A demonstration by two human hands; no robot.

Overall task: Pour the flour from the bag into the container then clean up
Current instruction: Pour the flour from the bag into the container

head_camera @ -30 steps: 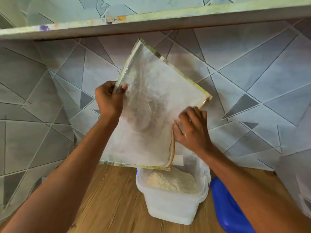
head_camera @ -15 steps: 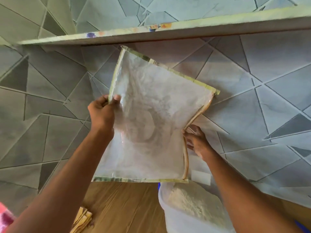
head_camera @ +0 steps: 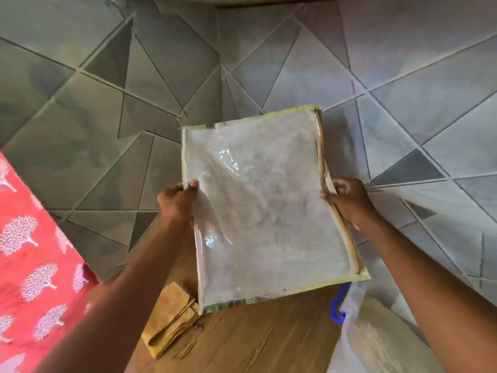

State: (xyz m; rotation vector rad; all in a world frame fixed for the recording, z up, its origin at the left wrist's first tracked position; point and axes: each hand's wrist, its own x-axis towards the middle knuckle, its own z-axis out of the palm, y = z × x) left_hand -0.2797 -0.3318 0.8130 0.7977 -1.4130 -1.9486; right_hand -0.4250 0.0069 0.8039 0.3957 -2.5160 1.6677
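I hold a flat, clear plastic bag (head_camera: pixel 263 205) with yellow-green edging and a brown zipper on its right side, dusted with flour inside. My left hand (head_camera: pixel 176 201) pinches its left edge and my right hand (head_camera: pixel 349 199) grips the zipper edge. The bag hangs upright above the wooden counter (head_camera: pixel 255 343), left of the white translucent container (head_camera: pixel 352 305). A mound of flour (head_camera: pixel 376 343) fills that container at the lower right.
A folded yellow cloth (head_camera: pixel 172 321) lies on the counter under the bag's lower left corner. A blue lid part (head_camera: pixel 337 305) shows beside the container. Red fabric with white tree prints (head_camera: pixel 32 265) fills the left edge. Grey tiled wall (head_camera: pixel 134 103) stands behind.
The bag has swung from tilted over the container to upright and left of it. My right hand shifted onto the zipper edge. The view dropped, showing the yellow cloth and red fabric.
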